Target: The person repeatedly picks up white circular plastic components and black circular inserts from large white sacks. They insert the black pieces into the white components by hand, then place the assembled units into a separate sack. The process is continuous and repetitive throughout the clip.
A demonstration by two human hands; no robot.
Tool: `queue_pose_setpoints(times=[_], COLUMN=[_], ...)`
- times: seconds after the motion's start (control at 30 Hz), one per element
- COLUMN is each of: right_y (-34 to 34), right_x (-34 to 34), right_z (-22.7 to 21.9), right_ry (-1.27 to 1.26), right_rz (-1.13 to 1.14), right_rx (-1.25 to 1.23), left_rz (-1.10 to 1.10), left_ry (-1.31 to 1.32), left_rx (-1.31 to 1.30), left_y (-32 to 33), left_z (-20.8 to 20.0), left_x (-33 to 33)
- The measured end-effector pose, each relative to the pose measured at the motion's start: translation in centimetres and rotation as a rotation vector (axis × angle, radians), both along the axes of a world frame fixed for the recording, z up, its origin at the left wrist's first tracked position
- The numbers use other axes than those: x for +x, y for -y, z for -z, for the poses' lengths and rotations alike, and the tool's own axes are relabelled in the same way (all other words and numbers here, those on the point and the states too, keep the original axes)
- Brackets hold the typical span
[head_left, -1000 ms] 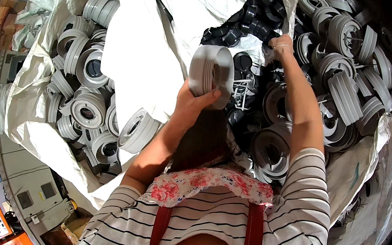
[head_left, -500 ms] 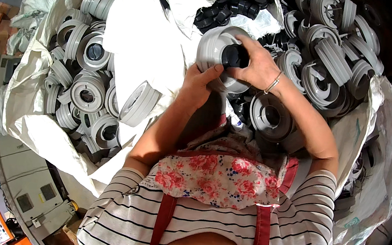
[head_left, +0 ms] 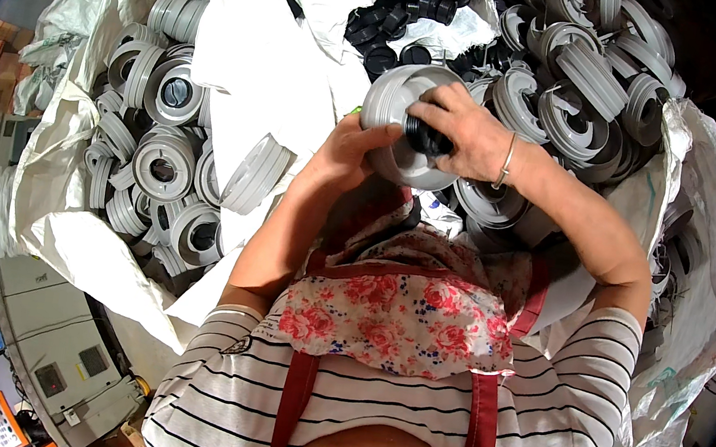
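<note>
My left hand (head_left: 351, 151) is closed on the rim of a round grey plastic ring part (head_left: 402, 98), with the thumb lying across its near edge. Fingers of my right hand (head_left: 470, 130) wrap round a black threaded plastic cap (head_left: 424, 136) at the middle of that part. How deep the cap sits in the part is hidden by my fingers. Just below my right hand, another grey ring part (head_left: 489, 203) lies in front of me. Loose black caps (head_left: 412, 0) are heaped beyond my hands.
At left, a white woven sack (head_left: 51, 147) holds grey parts, some with black centres (head_left: 176, 92). To the right another sack (head_left: 703, 269) stands by a heap of grey ring parts (head_left: 585, 77). White sheeting (head_left: 256, 38) lies between. A grey cabinet (head_left: 62, 338) is at lower left.
The grey part has tilted and shifted slightly nearer to me. My right hand has changed its grip, its fingers now curled over the black cap, and its elbow has swung outward.
</note>
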State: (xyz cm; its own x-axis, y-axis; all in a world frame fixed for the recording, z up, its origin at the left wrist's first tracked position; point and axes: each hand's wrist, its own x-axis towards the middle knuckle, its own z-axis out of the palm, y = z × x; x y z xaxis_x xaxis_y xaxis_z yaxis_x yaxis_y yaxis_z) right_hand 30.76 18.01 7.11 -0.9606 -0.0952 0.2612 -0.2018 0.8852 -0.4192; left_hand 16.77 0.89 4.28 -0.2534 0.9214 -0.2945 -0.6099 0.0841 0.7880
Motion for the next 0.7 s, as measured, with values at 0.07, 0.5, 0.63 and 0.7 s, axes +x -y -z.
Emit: queue_pose_setpoints(times=[0.07, 0.5, 0.63, 0.7], right_y=[0.4, 1.3, 2.8, 1.8], right_x=[0.5, -1.7, -0.9, -1.5], right_z=[-0.5, 0.9, 1.7, 2.7], right_ry=[0.052, 0.409, 0.037, 0.343], right_rz=[-0.04, 0.582, 0.437, 0.429], right_rx=[0.075, -0.924, -0.547, -1.251], left_rz=[0.072, -0.144, -0.137, -0.186], left_ry=[0.002, -0.194, -0.401, -0.61], left_rx=[-0.004, -0.034, -0.094, -0.087], left_y=[0.5, 0.8, 1.3, 1.9], left_z=[-0.7, -0.7, -0.6, -0.1], left_x=[-0.2, 1.2, 1.8, 2.2])
